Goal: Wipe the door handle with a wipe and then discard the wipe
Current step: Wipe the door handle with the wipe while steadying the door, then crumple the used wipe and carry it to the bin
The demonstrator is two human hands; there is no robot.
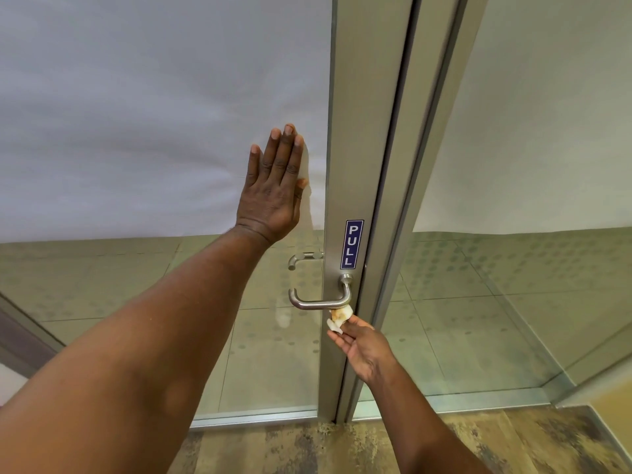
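Under the door handle [319, 299], the right hand [364, 350] pinches a stained wipe [339, 318] against it, while the left hand [273, 189] presses flat, fingers spread, on the glass above.

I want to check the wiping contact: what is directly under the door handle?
The wipe, pinched by the right hand, presses against the door handle underside near its bend. The contact area is covered.

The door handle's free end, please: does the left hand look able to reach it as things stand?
Probably yes: the left hand lies flat on the glass above the door handle, and nothing sits between them.
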